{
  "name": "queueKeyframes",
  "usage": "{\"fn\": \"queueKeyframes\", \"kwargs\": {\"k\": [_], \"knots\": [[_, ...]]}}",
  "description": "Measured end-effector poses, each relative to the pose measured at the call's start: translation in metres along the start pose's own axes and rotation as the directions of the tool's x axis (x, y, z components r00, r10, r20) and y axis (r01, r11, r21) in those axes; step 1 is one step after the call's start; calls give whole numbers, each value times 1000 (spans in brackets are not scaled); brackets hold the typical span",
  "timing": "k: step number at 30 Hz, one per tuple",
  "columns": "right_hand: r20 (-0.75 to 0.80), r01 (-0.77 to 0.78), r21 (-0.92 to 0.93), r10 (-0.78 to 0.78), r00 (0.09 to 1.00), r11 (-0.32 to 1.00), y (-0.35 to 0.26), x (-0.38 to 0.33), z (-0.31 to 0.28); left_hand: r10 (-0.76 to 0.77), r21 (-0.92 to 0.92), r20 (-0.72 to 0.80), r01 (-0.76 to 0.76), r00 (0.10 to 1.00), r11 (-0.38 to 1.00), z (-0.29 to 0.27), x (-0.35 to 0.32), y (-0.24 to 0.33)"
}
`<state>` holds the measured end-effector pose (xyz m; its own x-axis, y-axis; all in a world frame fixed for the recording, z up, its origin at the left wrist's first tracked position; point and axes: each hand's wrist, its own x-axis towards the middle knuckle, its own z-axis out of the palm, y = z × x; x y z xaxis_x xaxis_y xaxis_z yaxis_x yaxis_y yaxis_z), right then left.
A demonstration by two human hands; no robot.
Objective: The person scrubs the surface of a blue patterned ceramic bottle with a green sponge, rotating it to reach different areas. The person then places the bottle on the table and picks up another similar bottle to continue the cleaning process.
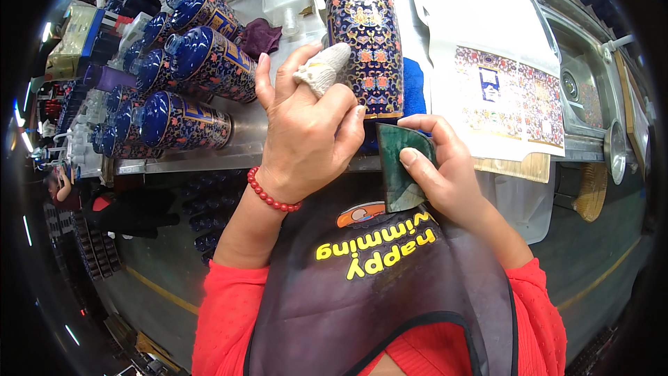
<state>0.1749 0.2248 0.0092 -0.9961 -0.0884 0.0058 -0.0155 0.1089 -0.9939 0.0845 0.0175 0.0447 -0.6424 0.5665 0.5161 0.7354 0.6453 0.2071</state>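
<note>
Grey metal workbench [249, 129]: right hand [449, 177] pinches a flat dark-green plate [394, 175]; its edge, slipping, might scratch the blue floral-patterned bottle [367, 45]; left hand [306, 125] appears empty.

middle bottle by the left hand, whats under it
A blue cloth pokes out along the right side of the bottle, apparently running beneath it. The bottle hides how far it goes and anything else there.

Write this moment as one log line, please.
left hand: pale cloth finger cover on, beside patterned bottle | right hand: gripping flat green piece | blue cloth: by bottle | more bottles: at left
</note>
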Motion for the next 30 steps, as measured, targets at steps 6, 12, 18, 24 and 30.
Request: {"fn": "queueKeyframes", "kwargs": {"k": [6, 12, 18, 24, 30], "knots": [[-62, 2, 40, 0, 998, 999, 3, 2, 6, -35, -59, -58, 32, 998, 998, 6, -11, -1], [-66, -19, 103, 26, 997, 994, 4, 0, 8, -58, -124, -110, 45, 992, 991, 13, -21, -1], [-79, -13, 112, 21, 997, 994, 5, 1, 10, -79, -176, -147, 52, 986, 983, 20, -34, 4], [-63, -34, 157, 45, 997, 987, 5, -1, 10, -109, -231, -207, 59, 972, 971, 26, -41, 5], [-85, -1, 204, 19, 996, 979, 8, 2, 12, -107, -219, -205, 61, 973, 974, 32, -47, 9]]}}
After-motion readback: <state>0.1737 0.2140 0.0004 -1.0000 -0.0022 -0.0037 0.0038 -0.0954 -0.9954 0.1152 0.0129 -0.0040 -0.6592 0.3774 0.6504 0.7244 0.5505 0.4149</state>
